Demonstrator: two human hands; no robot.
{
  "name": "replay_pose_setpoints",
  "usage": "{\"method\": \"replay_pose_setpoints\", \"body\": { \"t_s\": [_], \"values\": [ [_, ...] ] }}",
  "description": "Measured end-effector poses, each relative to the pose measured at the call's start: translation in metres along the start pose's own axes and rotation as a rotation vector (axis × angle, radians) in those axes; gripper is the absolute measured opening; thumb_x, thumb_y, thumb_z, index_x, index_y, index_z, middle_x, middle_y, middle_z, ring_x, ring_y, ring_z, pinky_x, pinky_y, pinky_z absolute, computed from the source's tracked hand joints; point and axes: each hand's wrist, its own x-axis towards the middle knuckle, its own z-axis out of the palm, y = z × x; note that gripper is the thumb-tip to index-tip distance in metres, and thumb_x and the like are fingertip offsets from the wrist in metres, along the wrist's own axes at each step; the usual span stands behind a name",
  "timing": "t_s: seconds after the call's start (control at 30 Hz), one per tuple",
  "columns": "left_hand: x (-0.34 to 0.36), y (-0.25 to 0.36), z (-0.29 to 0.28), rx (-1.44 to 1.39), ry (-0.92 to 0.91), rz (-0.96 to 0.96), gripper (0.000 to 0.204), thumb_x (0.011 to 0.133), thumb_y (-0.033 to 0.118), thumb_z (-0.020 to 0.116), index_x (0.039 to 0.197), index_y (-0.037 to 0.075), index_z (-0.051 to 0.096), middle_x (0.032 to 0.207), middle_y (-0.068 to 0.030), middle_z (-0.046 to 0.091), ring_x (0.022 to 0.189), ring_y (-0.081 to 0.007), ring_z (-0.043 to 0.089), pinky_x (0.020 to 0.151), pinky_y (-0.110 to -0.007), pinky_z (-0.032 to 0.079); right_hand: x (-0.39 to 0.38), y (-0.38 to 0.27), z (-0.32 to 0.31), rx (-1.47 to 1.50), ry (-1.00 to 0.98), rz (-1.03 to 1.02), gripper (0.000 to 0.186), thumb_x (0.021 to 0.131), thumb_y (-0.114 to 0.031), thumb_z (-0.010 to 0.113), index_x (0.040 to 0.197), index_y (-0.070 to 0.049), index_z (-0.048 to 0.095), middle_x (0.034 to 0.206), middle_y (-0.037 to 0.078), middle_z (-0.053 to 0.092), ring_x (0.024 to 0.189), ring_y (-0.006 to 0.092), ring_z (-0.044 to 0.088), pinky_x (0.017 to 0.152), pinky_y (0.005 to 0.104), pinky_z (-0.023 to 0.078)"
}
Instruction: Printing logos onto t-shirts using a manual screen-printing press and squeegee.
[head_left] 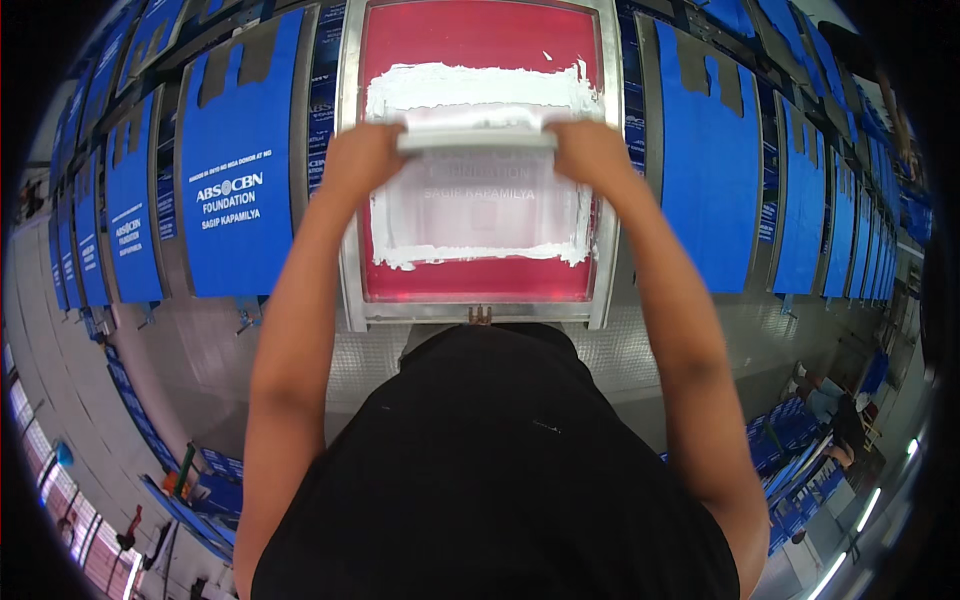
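A screen printing frame (350,240) with a metal border and a red mesh (450,30) lies in front of me. White ink (440,85) is smeared thickly in a ragged rectangle on the mesh, and a paler stencil area with lettering shows inside it. Across this area lies a light-coloured squeegee (477,141), slightly blurred. My left hand (362,157) is closed round its left end, and my right hand (590,155) is closed round its right end. The squeegee's lower edge is hidden from me.
Blue printed bag panels (235,160) lie on boards in a row to the left, and more blue panels (705,160) continue to the right. A metal hinge or catch (480,315) sits at the frame's near edge. Other people (848,425) are at the far lower right.
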Motion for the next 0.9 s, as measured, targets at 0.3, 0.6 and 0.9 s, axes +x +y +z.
{"method": "replay_pose_setpoints", "body": {
  "t_s": [0.3, 0.6, 0.9],
  "values": [
    [-0.084, 0.015, 0.077, -0.112, 0.147, 0.108, 0.032, 0.06, 0.005, 0.07, 0.092, 0.009, 0.068, 0.085, -0.0135, 0.067, 0.08, -0.0303, 0.064, 0.072, -0.041, 0.051, -0.085, -0.015, 0.071, 0.127, 0.142, -0.043, 0.039, 0.062, -0.001, 0.064, 0.1, -0.012, 0.067, 0.089, 0.011, 0.068, 0.081, 0.0304, 0.065, 0.07, 0.0413, 0.052],
    [-0.045, 0.01, 0.019, -0.089, -0.046, 0.021, 0.022, 0.074, 0.018, 0.068, 0.096, 0.013, 0.069, 0.081, -0.0122, 0.068, 0.079, -0.0304, 0.066, 0.067, -0.044, 0.053, -0.053, -0.016, 0.011, 0.08, -0.103, 0.043, 0.041, 0.07, -0.009, 0.06, 0.109, -0.017, 0.067, 0.086, 0.012, 0.069, 0.083, 0.0295, 0.067, 0.073, 0.0434, 0.053],
    [-0.01, 0.007, 0.044, -0.069, 0.147, 0.012, 0.019, 0.069, 0.014, 0.067, 0.087, 0.014, 0.07, 0.075, -0.0136, 0.066, 0.075, -0.0314, 0.065, 0.067, -0.044, 0.053, -0.019, 0.003, 0.041, 0.041, 0.045, 0.066, 0.042, 0.069, -0.009, 0.063, 0.109, -0.017, 0.067, 0.095, 0.011, 0.069, 0.09, 0.0295, 0.066, 0.076, 0.0423, 0.052]
  ]
}}
